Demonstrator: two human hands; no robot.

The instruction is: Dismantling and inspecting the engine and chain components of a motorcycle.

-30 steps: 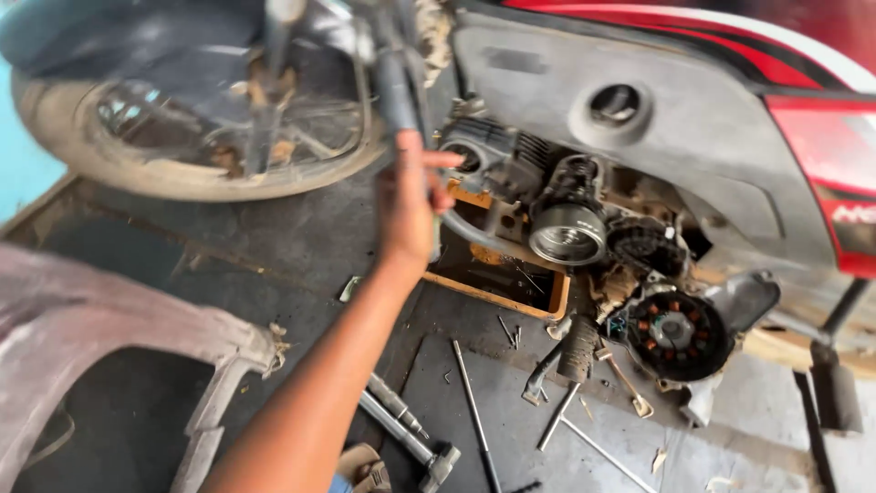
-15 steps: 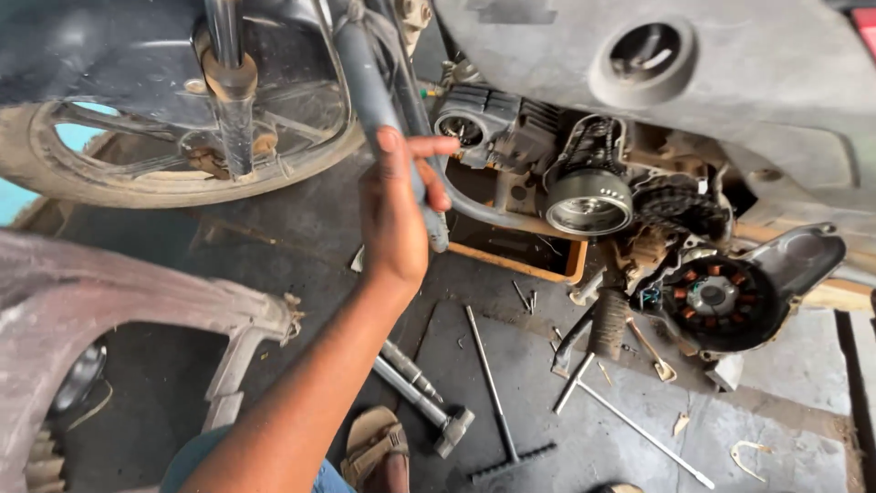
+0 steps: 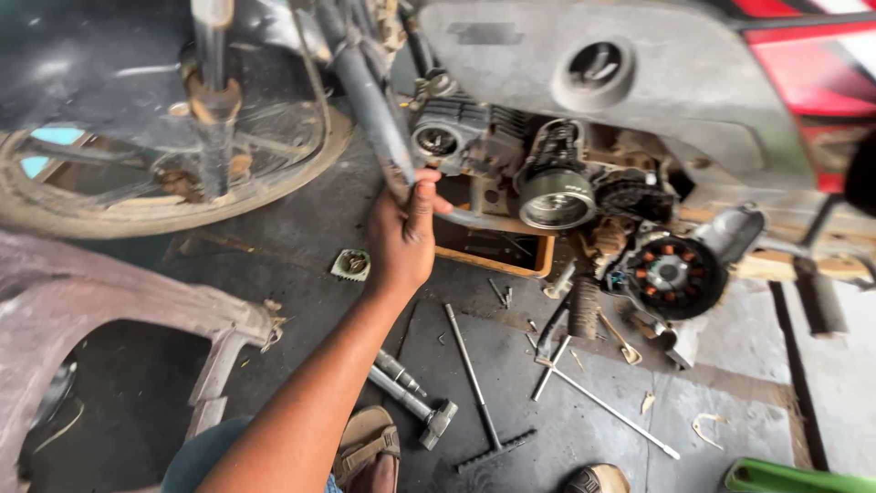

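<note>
- Gripping the grey frame tube (image 3: 365,91) of a stripped motorbike, the left hand (image 3: 401,239) has its fingers curled round the tube's lower end and its thumb lying up along it.
- The right hand is out of sight, so how it stands cannot be told.
- That tube slants down from the top of the view toward the exposed engine (image 3: 511,155), ending just beside the finned cylinder.
- A round silver flywheel (image 3: 556,198) sits at the middle of the engine, and to its right an open stator cover (image 3: 672,274) with copper coils hangs down at the side.
- Behind the hand, under the engine, stands an orange-rimmed tray (image 3: 497,260) on the dark floor.
- The front wheel (image 3: 164,173) fills the upper left, a fork leg running down to its hub.
- On the floor below the forearm lie a hammer (image 3: 412,397), a long T-handled wrench (image 3: 479,393) and a thin steel rod (image 3: 607,409), well apart from the hand.
- A small toothed part, possibly a sprocket, (image 3: 351,264) lies left of the wrist; it is too blurred to be sure.
- A pale fairing panel (image 3: 100,310) leans in at the lower left, and two sandalled feet (image 3: 370,447) show at the bottom edge.
</note>
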